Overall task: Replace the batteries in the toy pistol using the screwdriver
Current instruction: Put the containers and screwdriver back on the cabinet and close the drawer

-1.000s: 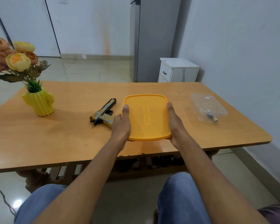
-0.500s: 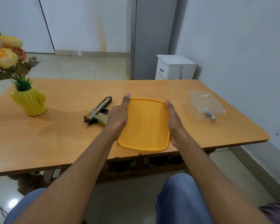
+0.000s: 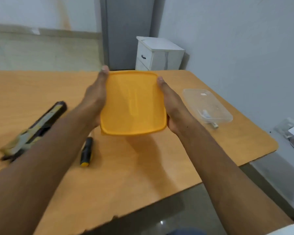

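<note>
Nearest the table's (image 3: 143,175) front edge: the screwdriver (image 3: 87,152), lying flat, black handle with a yellow butt cap toward the person. Its shaft runs away under the raised lid and mostly cannot be seen. Judged light and stiff; the handle looks ribbed, so a full-hand grip there should not slip. Take it by the handle, not the thin shaft.

Left of it, partly behind the left forearm: the toy pistol (image 3: 34,131), on its side, barrel pointing away and to the right, grip end nearest. Blurred, so no screw or battery door can be made out. Judged hollow plastic, light and rigid, with a shape that will rock when a driver presses on it. Best held round the grip and braced against the table.

Above the table, middle: an orange lid (image 3: 132,102), held clear of the wood, shadow below it. The left hand (image 3: 96,100) and right hand (image 3: 172,104) are apart, one clamped on each long side, thumbs along the rim. Thin plastic, probably a bit flexible.

Farther right: a clear box (image 3: 207,106) on the table, open top. Small pale items inside, and a small metal-tipped cylinder (image 3: 214,125) lies at its near edge, possibly a battery; too small to tell. Such things would roll and need pinching.

Beyond the table: a white cabinet (image 3: 159,55) against the wall.
</note>
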